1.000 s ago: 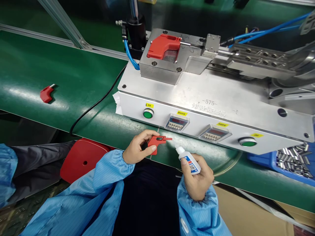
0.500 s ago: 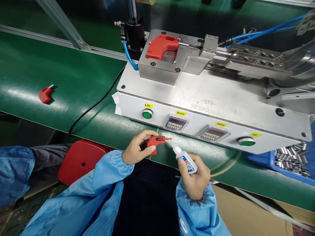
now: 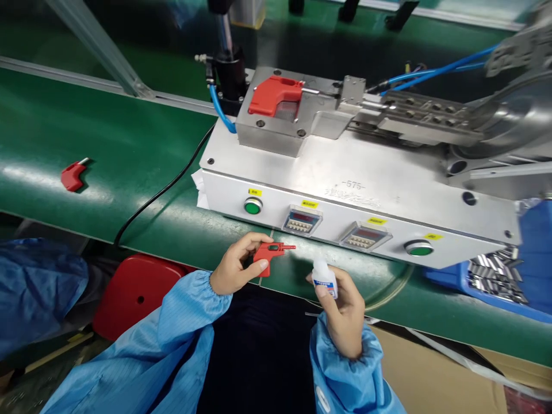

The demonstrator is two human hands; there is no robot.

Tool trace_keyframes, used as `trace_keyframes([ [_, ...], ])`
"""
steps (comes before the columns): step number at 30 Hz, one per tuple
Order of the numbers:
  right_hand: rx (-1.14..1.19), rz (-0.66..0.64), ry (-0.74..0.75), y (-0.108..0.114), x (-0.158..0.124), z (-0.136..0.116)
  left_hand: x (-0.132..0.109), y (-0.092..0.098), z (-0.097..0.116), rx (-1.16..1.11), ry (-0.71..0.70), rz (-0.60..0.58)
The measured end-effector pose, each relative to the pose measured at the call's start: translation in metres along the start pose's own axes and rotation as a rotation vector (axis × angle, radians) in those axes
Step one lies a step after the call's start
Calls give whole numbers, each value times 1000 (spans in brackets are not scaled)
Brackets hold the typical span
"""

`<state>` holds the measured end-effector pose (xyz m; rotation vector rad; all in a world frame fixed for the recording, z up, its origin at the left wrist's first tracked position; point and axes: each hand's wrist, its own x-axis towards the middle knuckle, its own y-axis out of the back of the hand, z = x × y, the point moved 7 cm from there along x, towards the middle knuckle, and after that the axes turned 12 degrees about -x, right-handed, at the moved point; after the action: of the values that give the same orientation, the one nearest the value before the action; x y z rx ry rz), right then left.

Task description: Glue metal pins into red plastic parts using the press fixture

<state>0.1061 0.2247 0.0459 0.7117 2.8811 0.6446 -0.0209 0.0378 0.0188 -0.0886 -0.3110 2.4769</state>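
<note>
My left hand is closed around a small red plastic handle part with a thin tip pointing right, held just above the green belt's near edge. My right hand grips a small white glue bottle with a blue and red label, its nozzle now upright and a short way to the right of the part's tip. Both hands sit in front of the silver machine's control panel. Another red part lies clamped in the machine's metal fixture.
A finished red part lies on the green conveyor belt at far left. A black cable runs across the belt. A blue bin of metal pins is at right. A red stool sits below left.
The glue bottle has swung from tilted toward the red part's tip to upright and pulled back to the right. The view shifted slightly; my left hand stayed in place.
</note>
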Motion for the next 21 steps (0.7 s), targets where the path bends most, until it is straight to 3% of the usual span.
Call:
trace_keyframes([
  [3,60,-22,30,0,-4,-2,-9,2,-4,11,48,25],
  [10,-304,104,171,-2,-10,3,-12,21,-32,129,328,-49],
  [13,-388,76,187,13,-20,-2,-14,28,-43,149,389,-59],
  [16,-434,74,201,63,-26,-23,-17,32,-50,133,417,-25],
  [19,-579,225,173,148,-11,-40,-19,30,-49,86,404,30],
  [21,-817,276,52,199,15,-37,-18,25,-47,66,389,45],
])
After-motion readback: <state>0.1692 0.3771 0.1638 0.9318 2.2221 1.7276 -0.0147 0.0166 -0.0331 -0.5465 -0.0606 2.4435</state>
